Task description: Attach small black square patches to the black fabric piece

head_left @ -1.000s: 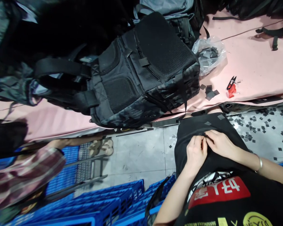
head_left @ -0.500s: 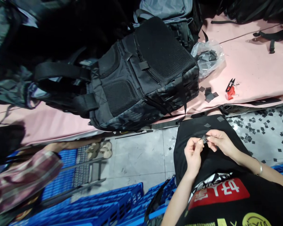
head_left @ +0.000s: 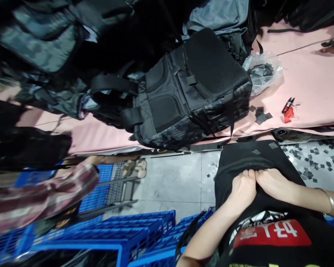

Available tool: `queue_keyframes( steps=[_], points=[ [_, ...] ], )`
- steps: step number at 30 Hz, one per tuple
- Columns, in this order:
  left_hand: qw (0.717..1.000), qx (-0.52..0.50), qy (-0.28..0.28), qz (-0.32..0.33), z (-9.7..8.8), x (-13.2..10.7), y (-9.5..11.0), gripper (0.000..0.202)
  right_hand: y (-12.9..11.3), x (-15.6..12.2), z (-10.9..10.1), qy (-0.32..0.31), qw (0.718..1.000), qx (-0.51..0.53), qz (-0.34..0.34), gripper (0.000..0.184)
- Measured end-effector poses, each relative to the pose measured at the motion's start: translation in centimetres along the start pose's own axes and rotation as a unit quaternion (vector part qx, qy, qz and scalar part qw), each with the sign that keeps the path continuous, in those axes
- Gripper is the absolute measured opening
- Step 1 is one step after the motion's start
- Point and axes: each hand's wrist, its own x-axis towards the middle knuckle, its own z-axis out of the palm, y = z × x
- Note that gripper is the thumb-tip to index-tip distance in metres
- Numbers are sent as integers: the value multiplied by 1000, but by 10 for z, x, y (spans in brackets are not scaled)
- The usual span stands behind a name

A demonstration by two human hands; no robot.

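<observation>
My left hand (head_left: 244, 187) and my right hand (head_left: 273, 182) are both closed, knuckles side by side over the black cloth (head_left: 247, 157) on my lap. Their fingers curl under, so whatever they hold is hidden. Two small dark squares (head_left: 273, 145) lie on the cloth near my knees. Ahead, a black camouflage backpack (head_left: 195, 89) lies on the pink-covered table (head_left: 314, 78), its mesh back panel facing up. To its right are a clear plastic bag (head_left: 267, 79) of dark squares, several loose squares (head_left: 261, 115), and thread snips (head_left: 288, 105) beside a red scrap (head_left: 287, 115).
More bags (head_left: 47, 44) are heaped at the back and left. Blue plastic crates (head_left: 144, 237) stand on the floor to my left. Another person's plaid sleeve (head_left: 72, 183) reaches in at the left. Many dark squares (head_left: 313, 157) litter the floor at right.
My hands have drawn closer to my body and curled into fists. The small dark piece earlier between my fingertips no longer shows. The view has swung left.
</observation>
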Motion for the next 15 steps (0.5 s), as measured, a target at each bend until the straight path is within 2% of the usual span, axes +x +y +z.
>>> queue_keyframes(
  steps=[3,5,7,9,11,12,15],
  points=[
    [1000,-7,-14,-2,-9,-3,-7,20,6,2,1,9,999,27,-17,27],
    [998,-51,-27,24,-15,-8,-15,18,10,0,-1,7,996,73,-53,26],
    [987,-143,-26,70,-19,-15,-23,18,14,-5,-5,8,984,148,-95,26],
    [956,-279,-2,88,-20,-20,-30,22,16,-11,-11,20,962,248,-110,30],
    [893,-445,34,53,-19,-21,-31,24,16,-13,-16,38,922,378,-76,33],
    [846,-530,57,21,-18,-19,-30,24,14,-12,-18,50,890,450,-44,32],
    [667,-727,148,-77,-15,-9,-16,24,5,-2,-18,119,758,638,57,29]
  ],
)
